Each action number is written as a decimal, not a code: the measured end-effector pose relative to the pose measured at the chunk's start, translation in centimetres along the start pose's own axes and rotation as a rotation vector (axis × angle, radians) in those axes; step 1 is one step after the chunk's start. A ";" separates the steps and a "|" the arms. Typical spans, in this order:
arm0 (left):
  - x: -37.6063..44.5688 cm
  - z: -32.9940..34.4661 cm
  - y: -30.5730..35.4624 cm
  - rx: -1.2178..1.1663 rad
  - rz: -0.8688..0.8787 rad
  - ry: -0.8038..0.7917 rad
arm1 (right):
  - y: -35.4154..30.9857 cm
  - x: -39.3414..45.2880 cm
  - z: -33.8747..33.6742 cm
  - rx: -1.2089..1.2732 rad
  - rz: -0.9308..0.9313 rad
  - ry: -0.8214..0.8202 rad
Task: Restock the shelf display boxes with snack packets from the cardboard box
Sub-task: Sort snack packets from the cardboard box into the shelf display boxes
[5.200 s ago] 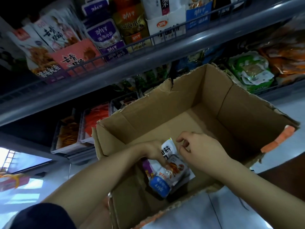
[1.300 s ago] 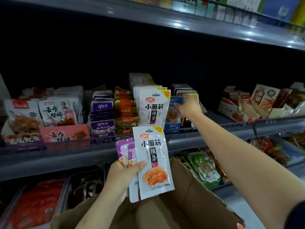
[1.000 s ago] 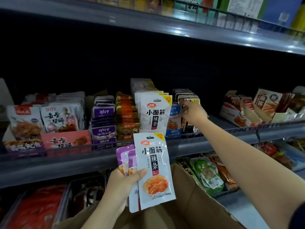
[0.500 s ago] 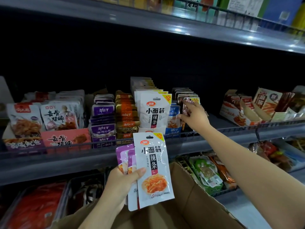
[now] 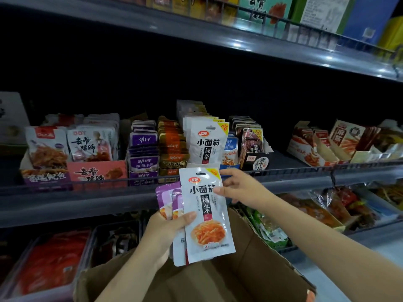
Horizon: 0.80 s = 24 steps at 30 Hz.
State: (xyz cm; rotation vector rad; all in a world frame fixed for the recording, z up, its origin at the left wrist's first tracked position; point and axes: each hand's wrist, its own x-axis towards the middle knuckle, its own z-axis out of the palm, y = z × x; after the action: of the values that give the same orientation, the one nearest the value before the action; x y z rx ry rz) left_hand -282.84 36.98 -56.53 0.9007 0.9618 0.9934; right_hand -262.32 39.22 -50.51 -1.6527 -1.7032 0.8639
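My left hand [image 5: 165, 229] grips a fan of snack packets over the open cardboard box [image 5: 250, 264]. A white packet [image 5: 207, 216] with orange strips printed on it is in front, and purple packets [image 5: 168, 199] sit behind it. My right hand [image 5: 242, 186] pinches the white packet's upper right edge, thumb on its face. On the shelf just above, a display box holds matching white packets [image 5: 205, 140]. Beside it stands a dark display box with dark red packets [image 5: 253, 147].
The middle shelf has a wire front rail [image 5: 305, 168] and rows of other display boxes: purple [image 5: 144, 149], orange-brown [image 5: 172, 144], pink [image 5: 98, 173], red and white at the right [image 5: 314, 147]. Trays of red snacks [image 5: 50, 262] fill the lower shelf. Another shelf [image 5: 261, 42] overhangs.
My right hand left the dark packets on the shelf and came down to the white packet in my left hand. The left hand kept its packets in place.
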 end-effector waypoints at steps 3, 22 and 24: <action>-0.3 -0.2 0.2 -0.036 0.024 -0.037 | -0.1 0.2 1.0 0.109 0.070 -0.059; 0.5 -2.2 1.1 -0.185 0.020 0.153 | -6.0 3.2 -2.2 -0.056 -0.200 0.546; 0.4 -2.2 1.2 -0.181 0.027 0.163 | -6.9 3.7 -1.7 -0.084 -0.213 0.558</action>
State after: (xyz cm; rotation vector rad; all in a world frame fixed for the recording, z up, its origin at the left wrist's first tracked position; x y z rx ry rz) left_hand -285.14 38.08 -56.24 0.6905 0.9804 1.1708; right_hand -265.26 42.92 -44.03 -1.5414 -1.4896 0.2000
